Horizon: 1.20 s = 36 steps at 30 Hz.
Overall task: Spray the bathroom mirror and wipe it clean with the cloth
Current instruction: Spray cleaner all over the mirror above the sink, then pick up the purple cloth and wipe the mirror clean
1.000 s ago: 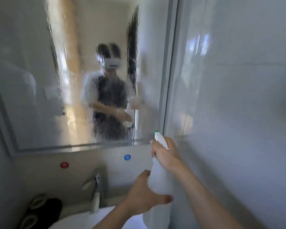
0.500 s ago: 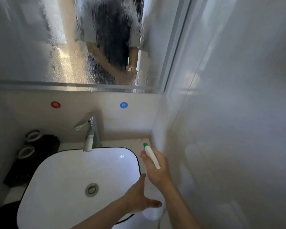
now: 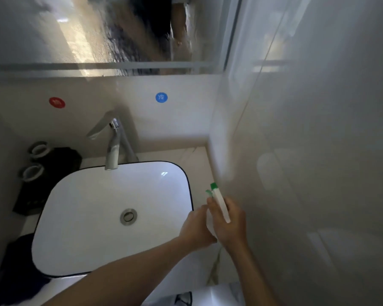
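Fingers [image 3: 210, 205] of my right hand [image 3: 231, 226] — curled round the neck of the spray bottle [image 3: 220, 205], held firmly; white trigger head lying across the back of the knuckles, green nozzle tip pointing up and away toward the side wall [image 3: 318, 151]; bottle body mostly hidden behind both hands.
Left hand [image 3: 196, 230] — set against the bottle's left side, just beside the right hand and touching it; whether its fingers wrap the bottle or only rest on it I cannot tell, since they lie behind the hand.
Position of bottle — low, over the counter [image 3: 197, 155] strip between the basin's right rim and the wall; whether it stands on the counter or hangs above it I cannot tell.
Mirror [image 3: 53, 29] — top of view, above the basin; glass covered in fine droplets and streaks, thickest at its centre and right; grey frame along the lower and right edges.
Cloth — not made out with certainty; a dark bundle [image 3: 18, 272] lies at the lower left beside the basin, too dim to identify.
Basin [image 3: 60, 195] — white, rounded rectangle with a thin black rim, metal drain [image 3: 128, 216] at centre; chrome tap [image 3: 113, 146] behind it.
Back wall — red sticker [image 3: 57, 102] at left, blue sticker [image 3: 161, 97] at right, both below the mirror.
Left of tap — two round white-rimmed items [image 3: 34, 160] on a dark tray; blurred.
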Each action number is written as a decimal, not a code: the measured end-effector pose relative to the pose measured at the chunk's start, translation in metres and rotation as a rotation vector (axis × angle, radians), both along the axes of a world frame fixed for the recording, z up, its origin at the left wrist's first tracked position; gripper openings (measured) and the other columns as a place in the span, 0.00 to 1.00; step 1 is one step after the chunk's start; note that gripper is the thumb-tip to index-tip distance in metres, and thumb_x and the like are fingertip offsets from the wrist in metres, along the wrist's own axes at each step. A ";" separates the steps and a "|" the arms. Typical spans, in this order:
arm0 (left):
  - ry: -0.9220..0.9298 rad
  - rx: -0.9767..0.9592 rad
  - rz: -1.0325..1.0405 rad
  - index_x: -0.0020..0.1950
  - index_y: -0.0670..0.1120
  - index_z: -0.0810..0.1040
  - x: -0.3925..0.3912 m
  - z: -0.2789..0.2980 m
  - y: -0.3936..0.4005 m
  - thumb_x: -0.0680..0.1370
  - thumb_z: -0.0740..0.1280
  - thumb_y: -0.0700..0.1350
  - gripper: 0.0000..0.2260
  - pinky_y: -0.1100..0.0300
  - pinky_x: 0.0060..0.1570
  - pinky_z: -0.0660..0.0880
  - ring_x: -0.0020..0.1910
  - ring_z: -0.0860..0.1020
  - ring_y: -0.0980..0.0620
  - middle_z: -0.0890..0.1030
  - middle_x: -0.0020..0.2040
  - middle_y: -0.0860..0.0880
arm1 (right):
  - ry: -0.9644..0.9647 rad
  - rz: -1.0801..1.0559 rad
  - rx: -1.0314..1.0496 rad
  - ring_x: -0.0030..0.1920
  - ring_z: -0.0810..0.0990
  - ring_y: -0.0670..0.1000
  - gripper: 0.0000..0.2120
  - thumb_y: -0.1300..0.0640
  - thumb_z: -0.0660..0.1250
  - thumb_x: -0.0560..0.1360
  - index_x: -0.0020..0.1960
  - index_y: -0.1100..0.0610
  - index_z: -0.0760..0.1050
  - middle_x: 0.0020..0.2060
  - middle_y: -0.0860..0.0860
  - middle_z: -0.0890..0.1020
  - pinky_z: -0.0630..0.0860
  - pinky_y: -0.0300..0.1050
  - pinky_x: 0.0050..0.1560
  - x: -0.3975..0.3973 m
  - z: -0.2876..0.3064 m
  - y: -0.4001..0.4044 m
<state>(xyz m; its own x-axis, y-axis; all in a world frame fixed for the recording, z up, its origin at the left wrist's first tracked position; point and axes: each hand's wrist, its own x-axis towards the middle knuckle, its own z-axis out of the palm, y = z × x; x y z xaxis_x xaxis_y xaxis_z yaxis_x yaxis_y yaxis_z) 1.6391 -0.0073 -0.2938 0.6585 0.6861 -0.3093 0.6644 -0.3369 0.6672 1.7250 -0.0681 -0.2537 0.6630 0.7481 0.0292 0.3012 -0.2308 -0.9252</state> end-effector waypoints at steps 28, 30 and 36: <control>0.024 -0.269 -0.128 0.68 0.48 0.74 -0.039 -0.010 0.013 0.78 0.71 0.49 0.19 0.57 0.56 0.77 0.52 0.80 0.51 0.79 0.56 0.50 | 0.344 -0.199 -0.218 0.60 0.81 0.46 0.30 0.51 0.80 0.69 0.67 0.51 0.73 0.61 0.45 0.81 0.80 0.47 0.58 -0.004 -0.029 -0.075; -0.028 -0.301 -0.095 0.60 0.49 0.80 -0.074 -0.007 0.020 0.79 0.70 0.46 0.11 0.58 0.52 0.77 0.44 0.78 0.55 0.80 0.48 0.55 | 0.341 -0.269 -0.252 0.64 0.77 0.51 0.28 0.53 0.77 0.72 0.69 0.51 0.72 0.64 0.47 0.79 0.77 0.52 0.62 -0.014 -0.023 -0.095; -0.069 -0.433 0.165 0.49 0.52 0.84 -0.191 -0.001 0.027 0.78 0.69 0.40 0.08 0.63 0.43 0.77 0.42 0.82 0.52 0.85 0.45 0.49 | 0.149 -0.321 -0.177 0.58 0.79 0.56 0.20 0.75 0.66 0.76 0.57 0.53 0.74 0.55 0.50 0.80 0.76 0.28 0.50 -0.024 -0.004 -0.124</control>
<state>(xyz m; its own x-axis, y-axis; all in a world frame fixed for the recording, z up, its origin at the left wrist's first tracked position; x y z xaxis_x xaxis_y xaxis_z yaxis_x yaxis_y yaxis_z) 1.4477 0.0201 -0.2943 0.5802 0.6009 -0.5498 0.6351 0.0889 0.7673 1.7007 -0.1918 -0.2578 0.8510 0.4872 -0.1959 0.0532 -0.4511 -0.8909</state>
